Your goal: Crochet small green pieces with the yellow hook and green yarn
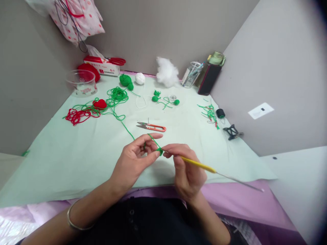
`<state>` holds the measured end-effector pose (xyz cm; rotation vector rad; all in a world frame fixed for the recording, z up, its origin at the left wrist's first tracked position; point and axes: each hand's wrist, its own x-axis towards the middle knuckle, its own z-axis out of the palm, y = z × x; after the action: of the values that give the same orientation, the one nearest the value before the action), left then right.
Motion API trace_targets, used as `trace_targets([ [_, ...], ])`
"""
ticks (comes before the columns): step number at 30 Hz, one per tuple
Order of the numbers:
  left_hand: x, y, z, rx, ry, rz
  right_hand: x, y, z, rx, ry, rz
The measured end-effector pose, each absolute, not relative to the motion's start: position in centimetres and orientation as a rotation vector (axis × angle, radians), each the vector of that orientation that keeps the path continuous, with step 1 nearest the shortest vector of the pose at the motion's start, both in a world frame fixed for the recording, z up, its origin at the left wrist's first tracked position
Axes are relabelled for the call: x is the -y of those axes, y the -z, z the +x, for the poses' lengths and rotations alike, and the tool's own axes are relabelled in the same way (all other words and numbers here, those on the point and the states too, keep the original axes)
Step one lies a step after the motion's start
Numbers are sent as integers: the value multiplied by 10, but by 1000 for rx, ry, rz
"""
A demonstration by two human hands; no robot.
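Left hand (138, 160) pinches green crochet piece (160, 151), likely steadying it; right hand (189, 170) grips yellow-handled hook (199, 164) pen-like, presumably for control.

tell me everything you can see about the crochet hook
The crochet hook is slim, with a yellow handle and a thin, silvery metal shaft sticking out to the right, slanting down toward the table's near edge. The right hand grips it. Its other end points at the small green piece pinched in the left hand; fingers partly hide that tip.
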<state>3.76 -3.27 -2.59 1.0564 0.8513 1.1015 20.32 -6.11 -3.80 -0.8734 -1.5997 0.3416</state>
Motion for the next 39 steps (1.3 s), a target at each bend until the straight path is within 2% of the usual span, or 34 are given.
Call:
trace_targets([
  [6,35,23,44,-779,-1008,728,58,51,197,1728,170,-962],
  [9,31,20,43,-681,-886,541,58,46,199,1568,-105,-957],
  [12,28,18,41,-669,-937,580,55,37,200,1329,-475,-892],
  [14,29,17,42,-692,-975,661,53,33,199,1309,-572,-857],
  [18,34,18,44,-745,-1010,757,54,35,195,1423,-460,-881],
  [24,31,23,45,-710,-937,598,59,49,196,1657,-45,-979],
  [26,28,24,43,-660,-887,515,58,47,199,1580,-145,-970],
  [31,27,21,41,-701,-970,607,54,37,203,1208,-703,-855],
  [39,31,18,41,-775,-997,816,53,39,202,1119,-890,-840],
])
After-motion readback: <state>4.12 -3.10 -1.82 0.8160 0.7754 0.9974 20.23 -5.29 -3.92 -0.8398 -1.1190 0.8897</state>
